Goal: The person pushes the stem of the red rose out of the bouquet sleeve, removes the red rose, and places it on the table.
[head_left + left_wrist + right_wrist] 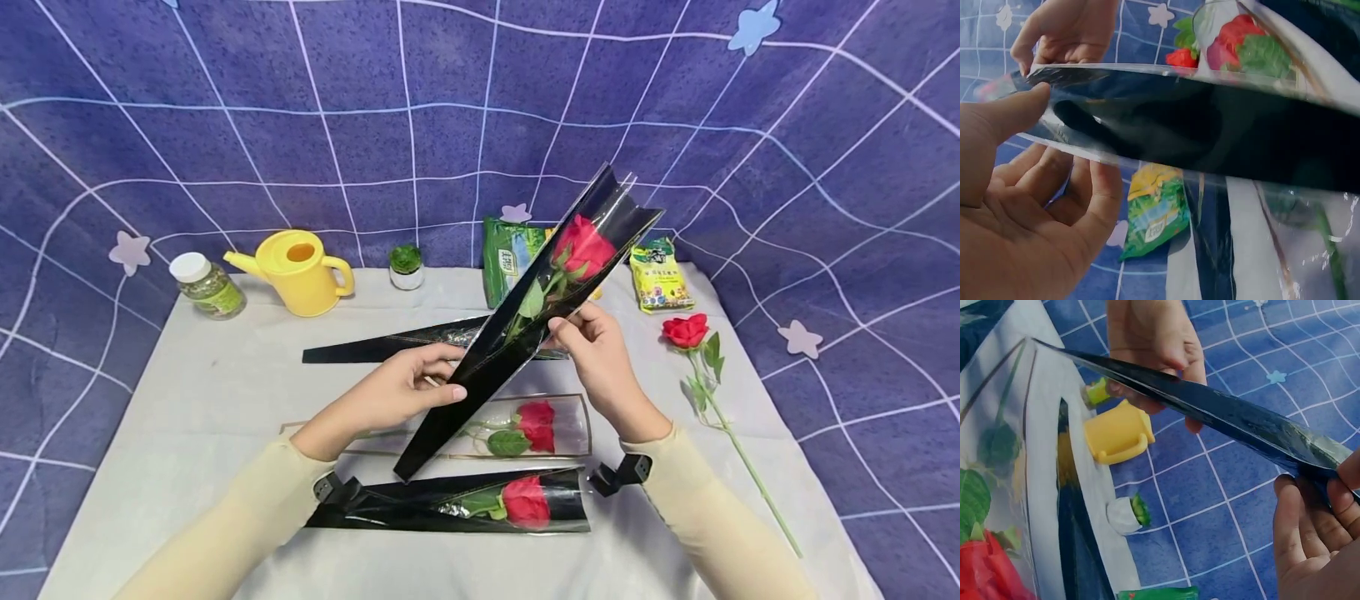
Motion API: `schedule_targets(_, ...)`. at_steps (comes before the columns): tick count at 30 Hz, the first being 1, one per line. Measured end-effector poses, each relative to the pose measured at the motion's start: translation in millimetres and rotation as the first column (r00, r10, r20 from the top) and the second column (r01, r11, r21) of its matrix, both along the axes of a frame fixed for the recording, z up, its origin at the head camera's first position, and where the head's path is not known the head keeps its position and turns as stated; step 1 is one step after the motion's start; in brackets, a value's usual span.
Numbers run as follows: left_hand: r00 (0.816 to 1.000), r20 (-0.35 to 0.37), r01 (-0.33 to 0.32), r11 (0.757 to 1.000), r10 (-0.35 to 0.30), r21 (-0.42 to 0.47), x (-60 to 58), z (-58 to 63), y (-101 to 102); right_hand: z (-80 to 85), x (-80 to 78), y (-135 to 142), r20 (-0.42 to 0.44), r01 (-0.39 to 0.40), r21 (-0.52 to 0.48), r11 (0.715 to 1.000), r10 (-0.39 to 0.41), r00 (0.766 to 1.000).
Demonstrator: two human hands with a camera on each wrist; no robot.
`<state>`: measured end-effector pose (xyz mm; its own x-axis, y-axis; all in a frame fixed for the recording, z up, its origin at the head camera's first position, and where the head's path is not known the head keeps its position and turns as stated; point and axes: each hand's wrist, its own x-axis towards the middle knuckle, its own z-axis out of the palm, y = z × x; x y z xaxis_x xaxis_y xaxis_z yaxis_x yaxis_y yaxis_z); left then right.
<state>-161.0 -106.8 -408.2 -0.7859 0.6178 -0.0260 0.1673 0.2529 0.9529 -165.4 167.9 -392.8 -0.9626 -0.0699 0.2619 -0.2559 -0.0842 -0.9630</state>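
In my head view, the raised rose sleeve (498, 354) slants above the table, black and clear, its narrow tip towards seven o'clock and its flared mouth towards one, with a red bloom (585, 247) inside. At its seven o'clock side I have the left hand (393, 387) closed on the lower part, thumb on the front and fingers behind. At four o'clock the right hand (600, 358) pinches the edge just below the bloom, thumb against fingers.

Beneath, towards six o'clock, I see a clear-wrapped rose (536, 427) lying flat, and beyond it a black-wrapped rose (525, 502). Another black sleeve (360, 346) lies at nine, its far end hidden behind the raised one. An unwrapped rose (685, 331) has its head at three, its stem running towards five.

Further out I count a green packet (506, 258) at twelve, a yellow packet (660, 279) at two, a small potted plant (407, 262) at ten, then a yellow watering can (300, 279) and a white-lidded jar (213, 292) round towards nine.
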Motion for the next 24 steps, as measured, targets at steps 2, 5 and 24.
schedule_targets(2,1.0,-0.011,0.004,1.0,-0.004,0.002,-0.5,-3.1,1.4,1.4,-0.3,-0.9,0.016,-0.018,-0.044,0.999,0.019,1.0)
schedule_targets(5,0.998,-0.049,-0.039,0.999,0.039,-0.003,-0.8,-4.6,3.2,4.3,-0.7,-2.4,0.04,-0.09,-0.136,0.987,0.096,0.995)
schedule_targets(24,0.966,-0.243,-0.119,0.987,0.09,-0.107,7.8,-6.8,2.9,8.6,-4.5,-20.9,0.176,0.032,-0.276,0.961,0.018,0.984)
